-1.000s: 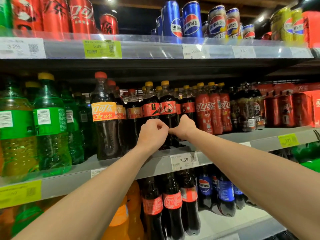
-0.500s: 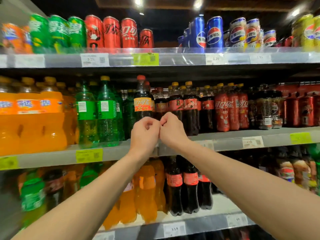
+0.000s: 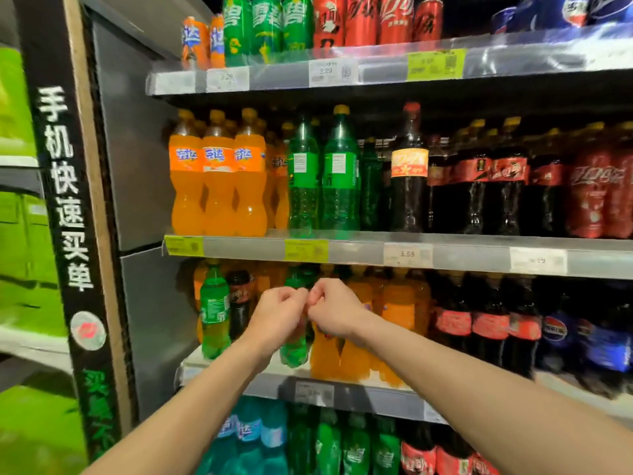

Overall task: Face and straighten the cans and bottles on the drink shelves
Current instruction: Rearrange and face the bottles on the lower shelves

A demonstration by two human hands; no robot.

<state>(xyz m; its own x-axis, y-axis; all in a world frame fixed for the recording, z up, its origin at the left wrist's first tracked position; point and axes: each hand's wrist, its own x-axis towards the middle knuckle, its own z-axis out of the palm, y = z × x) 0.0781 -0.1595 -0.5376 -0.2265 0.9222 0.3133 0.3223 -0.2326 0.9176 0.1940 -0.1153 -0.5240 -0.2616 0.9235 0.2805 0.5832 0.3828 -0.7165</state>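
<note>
A: On the middle shelf [image 3: 359, 250] stand tall plastic orange soda bottles with yellow caps [image 3: 217, 176], next to them green plastic bottles [image 3: 339, 173] that show the white back label, then dark cola bottles with red labels [image 3: 507, 180].

B: And the hands?

A: Both are raised before the lower shelf [image 3: 274, 382]. The left hand [image 3: 279, 315] and the right hand [image 3: 334, 310] have curled fingers, and the knuckles nearly touch. I see nothing held in them.

B: What is behind them?

A: A small green plastic bottle [image 3: 294, 351], partly covered by the hands, beside rounded orange bottles [image 3: 342, 358].

B: What is unclear?

A: The row of orange, green and red cans [image 3: 308, 25] on the top shelf is cut by the frame edge. The price tags [image 3: 407, 255] are blurred.
</note>
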